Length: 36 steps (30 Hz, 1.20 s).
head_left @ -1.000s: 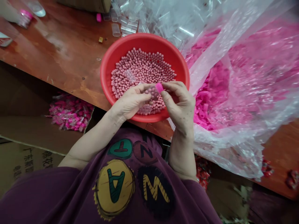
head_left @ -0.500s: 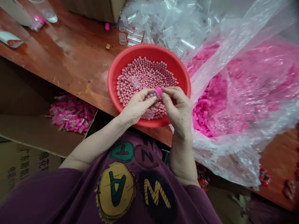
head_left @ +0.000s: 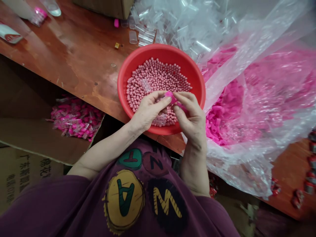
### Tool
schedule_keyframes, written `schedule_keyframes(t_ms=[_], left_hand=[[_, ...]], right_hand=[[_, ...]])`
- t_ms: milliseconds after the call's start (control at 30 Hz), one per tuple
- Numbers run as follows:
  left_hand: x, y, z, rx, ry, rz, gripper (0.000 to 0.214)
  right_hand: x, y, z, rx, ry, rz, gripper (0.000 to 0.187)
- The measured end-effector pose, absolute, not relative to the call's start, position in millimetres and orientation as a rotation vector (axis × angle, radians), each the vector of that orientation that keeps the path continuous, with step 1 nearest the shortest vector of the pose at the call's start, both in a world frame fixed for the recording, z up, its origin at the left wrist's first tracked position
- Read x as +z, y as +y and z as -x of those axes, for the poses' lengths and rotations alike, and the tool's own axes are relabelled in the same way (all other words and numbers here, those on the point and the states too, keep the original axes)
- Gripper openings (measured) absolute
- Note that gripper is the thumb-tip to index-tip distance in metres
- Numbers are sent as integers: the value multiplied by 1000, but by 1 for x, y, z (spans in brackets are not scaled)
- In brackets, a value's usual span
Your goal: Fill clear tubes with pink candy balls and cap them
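Note:
Over a red basin full of small pink balls, my two hands meet. My left hand is closed, its thumb pressing a bright pink cap; the clear tube seen in it earlier is mostly hidden by the fingers. My right hand is closed beside it, fingertips at the pink cap. More pink plastic shows between its thumb and forefinger; whether this is a separate piece I cannot tell. A clear tube lies on the balls, and another clear tube rests near the basin's front.
Empty clear tubes are heaped behind the basin. To the right, a clear plastic bag holds pink caps. At lower left, a cardboard box contains filled pink-capped tubes. Another carton stands at the back.
The pink cap now lies under my left thumb, and pink plastic shows in my right fingers. The tube body is less visible. The whole view has shifted slightly.

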State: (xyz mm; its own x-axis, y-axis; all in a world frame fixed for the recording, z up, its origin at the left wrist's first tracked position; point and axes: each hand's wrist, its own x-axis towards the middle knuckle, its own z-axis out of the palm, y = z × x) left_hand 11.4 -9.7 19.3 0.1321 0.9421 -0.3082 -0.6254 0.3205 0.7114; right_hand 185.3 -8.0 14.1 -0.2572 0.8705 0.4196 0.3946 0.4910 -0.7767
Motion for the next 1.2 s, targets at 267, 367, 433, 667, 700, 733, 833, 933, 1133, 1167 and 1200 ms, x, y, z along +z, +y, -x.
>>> schedule_keyframes(t_ms=[267,367,433,667,700,733,833,933,1133,1167,1200], left_hand=[[13,-10,-15,1299,878,-614,9],[16,-10,-17,1251,933,-570,10],[20,-9,-17,1222,946,-522,15],[28,-9,-15,1181,950,-453,30],[28,-10,-16,1178,943,-458,30],[29,-11,-16,1175,937,-470,29],[37,-16,-11,1174,952,-568,23],[51,-14,14,1315,1053,-740,21],[16,28,122,1684,1560,-921,3],[0,37,136,1623,1609,-828,10],[-16,45,147,1479,1550,-798,13]], right_hand=[[17,-10,-180,541,-1921,1170,31],[15,-15,-173,341,-2129,1199,54],[6,-14,-167,179,-2143,1260,62],[-19,-1,-157,-14,-2068,1121,51],[-18,-2,-156,-24,-2061,1132,50],[-16,-3,-154,-27,-2046,1144,49],[-4,-7,-152,100,-2031,1121,56],[11,-1,-165,453,-2053,1042,82],[6,32,-217,590,-2056,1281,17],[3,37,-217,588,-2125,1308,9],[1,40,-213,580,-2205,1336,9]])
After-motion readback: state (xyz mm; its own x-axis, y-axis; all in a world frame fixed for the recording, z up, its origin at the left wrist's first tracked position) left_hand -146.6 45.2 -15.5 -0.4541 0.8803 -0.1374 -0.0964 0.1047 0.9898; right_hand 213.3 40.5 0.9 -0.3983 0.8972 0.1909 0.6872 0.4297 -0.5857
